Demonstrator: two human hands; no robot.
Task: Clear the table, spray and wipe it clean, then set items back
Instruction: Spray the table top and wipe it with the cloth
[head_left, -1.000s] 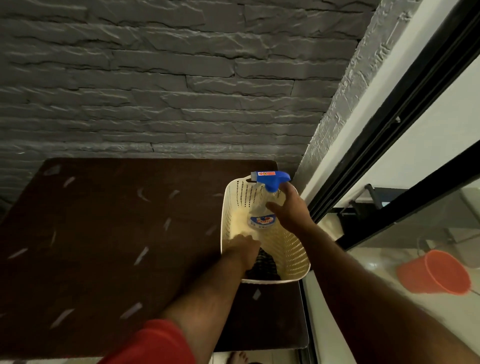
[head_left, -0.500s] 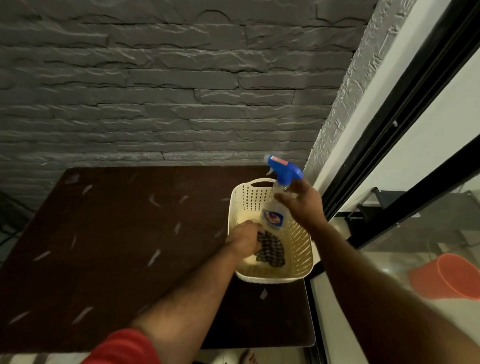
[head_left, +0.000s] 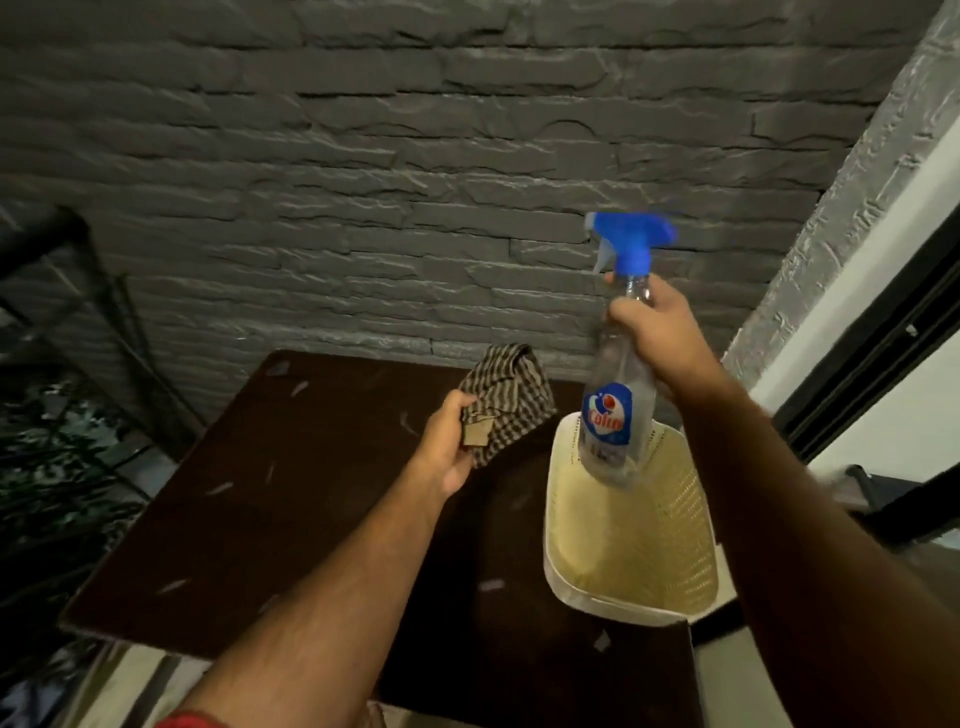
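Head view: both cleaning tools lifted clear of the basket, table not sprayed yet by the look of it.
Spray bottle: in my right hand, fingers curled round the neck just under the blue trigger head, body hanging tilted over the basket; held high so I can get a finger on the trigger.
Cloth: checked, bunched in my left hand, pinched at one edge, above the table, kept clear of the spray.
Basket: cream, perforated, on the table's right near corner, looks empty.
Table: dark top, pale flecks scattered; basket likely has to come off before wiping.
Surround: grey brick wall behind, dark window frame to the right.
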